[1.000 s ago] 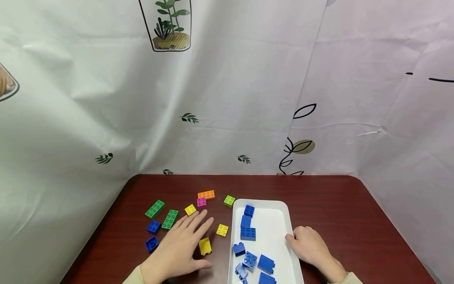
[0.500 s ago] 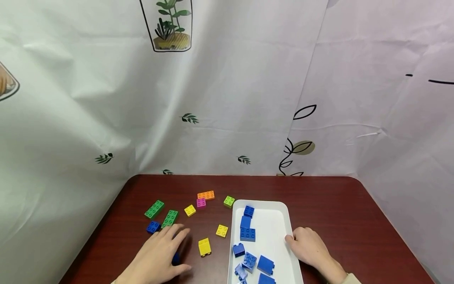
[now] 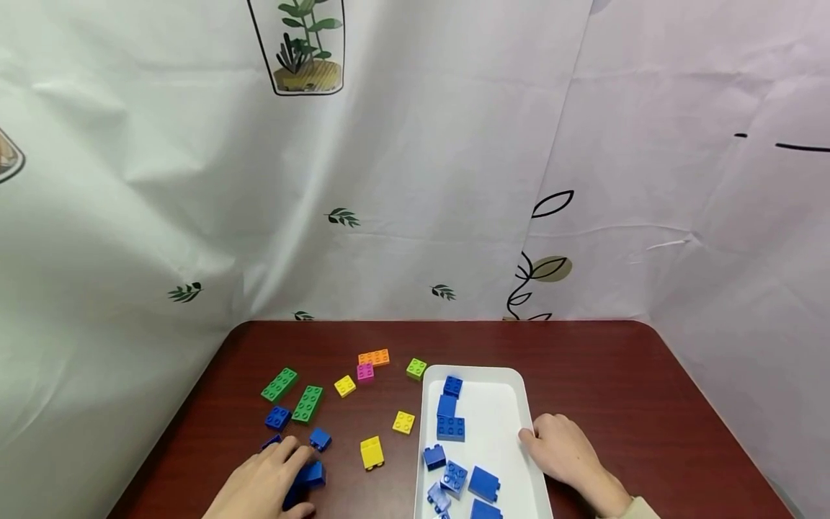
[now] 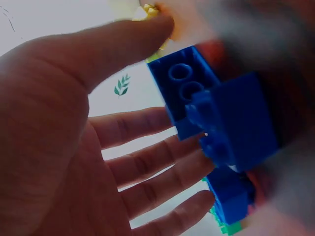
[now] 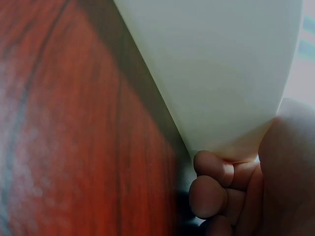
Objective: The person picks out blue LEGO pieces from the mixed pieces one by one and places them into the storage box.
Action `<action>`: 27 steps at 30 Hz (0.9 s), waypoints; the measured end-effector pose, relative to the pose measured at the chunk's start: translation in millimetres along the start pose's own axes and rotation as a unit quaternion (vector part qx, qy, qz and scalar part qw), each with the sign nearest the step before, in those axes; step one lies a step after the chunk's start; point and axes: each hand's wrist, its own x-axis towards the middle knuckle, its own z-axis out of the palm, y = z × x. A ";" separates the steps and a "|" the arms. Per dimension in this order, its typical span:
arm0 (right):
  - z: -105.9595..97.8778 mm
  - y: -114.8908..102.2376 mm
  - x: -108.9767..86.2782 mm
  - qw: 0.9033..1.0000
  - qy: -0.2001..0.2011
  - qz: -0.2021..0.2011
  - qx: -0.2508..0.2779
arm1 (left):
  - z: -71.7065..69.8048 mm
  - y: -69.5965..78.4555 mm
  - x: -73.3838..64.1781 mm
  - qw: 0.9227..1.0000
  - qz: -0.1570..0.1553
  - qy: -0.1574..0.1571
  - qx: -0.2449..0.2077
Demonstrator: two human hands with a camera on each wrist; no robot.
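My left hand [image 3: 275,481] lies at the table's front left with a blue brick [image 3: 313,473] between its thumb and fingers. In the left wrist view the fingers [image 4: 147,162] stretch out fairly straight. The thumb touches the top of a blue brick [image 4: 184,93], and another blue brick [image 4: 238,123] is stuck against it. A small blue brick [image 3: 320,438] sits just beyond the fingertips. My right hand [image 3: 563,453] grips the right rim of the white tray [image 3: 496,414], with its fingers [image 5: 211,169] curled under the tray's edge [image 5: 211,73]. Several blue bricks [image 3: 450,427] lie in the tray.
Loose bricks lie left of the tray: two long green ones [image 3: 308,403], a blue one [image 3: 277,417], yellow ones [image 3: 372,453], a pink one [image 3: 366,372], an orange one [image 3: 374,357] and a lime one [image 3: 417,368]. A printed white curtain hangs behind the dark red table [image 3: 603,367].
My left hand has drawn back from the yellow bricks to the front left, onto the blue bricks, and one small blue brick now sits farther right. The right hand has stayed on the tray.
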 end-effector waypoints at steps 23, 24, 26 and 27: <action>-0.1 -1.0 -0.6 1.000 0.001 -0.002 0.001 | 1.3 -8.0 1.7 0.998 0.038 0.019 -0.052; -0.5 -1.2 -0.7 1.000 0.001 -0.002 0.001 | 0.1 -7.3 2.0 0.998 0.037 0.022 -0.051; -1.2 -1.7 -1.0 1.000 0.001 -0.001 0.001 | -3.5 -5.7 2.7 0.998 0.032 0.026 -0.054; -1.5 -1.9 -1.1 1.000 0.000 -0.001 0.001 | -5.9 -4.6 3.6 0.998 0.027 0.027 -0.058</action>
